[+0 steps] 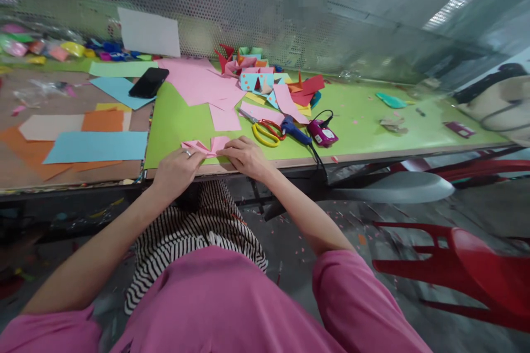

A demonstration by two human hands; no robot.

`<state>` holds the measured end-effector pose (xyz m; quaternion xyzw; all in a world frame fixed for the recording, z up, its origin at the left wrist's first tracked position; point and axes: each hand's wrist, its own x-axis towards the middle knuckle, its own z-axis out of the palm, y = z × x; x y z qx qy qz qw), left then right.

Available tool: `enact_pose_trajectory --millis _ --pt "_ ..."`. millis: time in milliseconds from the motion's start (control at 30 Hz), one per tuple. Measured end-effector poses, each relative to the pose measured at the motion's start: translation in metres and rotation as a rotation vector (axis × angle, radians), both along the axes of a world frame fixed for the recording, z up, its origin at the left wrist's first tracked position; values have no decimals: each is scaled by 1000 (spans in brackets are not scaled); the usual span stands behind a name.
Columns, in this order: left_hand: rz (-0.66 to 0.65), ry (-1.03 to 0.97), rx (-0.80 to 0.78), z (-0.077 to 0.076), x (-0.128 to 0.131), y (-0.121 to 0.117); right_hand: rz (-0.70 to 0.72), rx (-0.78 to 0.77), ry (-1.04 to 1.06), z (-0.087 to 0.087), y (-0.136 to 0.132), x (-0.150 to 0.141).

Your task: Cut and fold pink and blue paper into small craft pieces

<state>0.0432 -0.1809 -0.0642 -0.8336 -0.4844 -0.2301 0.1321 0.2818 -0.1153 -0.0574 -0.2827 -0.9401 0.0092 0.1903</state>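
Fingers point(232, 146) of the left hand point(176, 170) and right hand point(247, 157) hold one folded pink paper point(218, 143), one black phone point(149, 83) lying beyond.

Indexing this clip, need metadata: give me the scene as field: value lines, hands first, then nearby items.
left hand: on left end of folded pink paper; ring on a finger
right hand: on right end of same paper
grip: pinching or only pressing, can't tell
surface: green table covering
right side: scissors, blue corded tool, purple box
left side: blue sheet, orange sheet
far left: black phone
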Motion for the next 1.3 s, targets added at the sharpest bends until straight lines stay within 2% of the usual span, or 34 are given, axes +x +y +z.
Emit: enact_pose_trajectory --millis 200,367,467,667,967,1300 --pt "15 29 -32 3 12 -20 -92 22 -174 11 -18 -2" --pt "79 -14 -20 -6 28 -31 -142 34 -202 12 -31 -6" --pt "91 -48 -13 -12 29 -32 -157 21 -142 8 -35 -9" --pt "20 -50 -38 -14 17 -32 -197 -9 -62 3 -37 -10" --pt "17 -41 -62 -19 20 -31 -181 18 -69 1 -37 -9" --pt "-13 -62 -108 -19 15 -27 -189 39 -92 8 -37 -12"
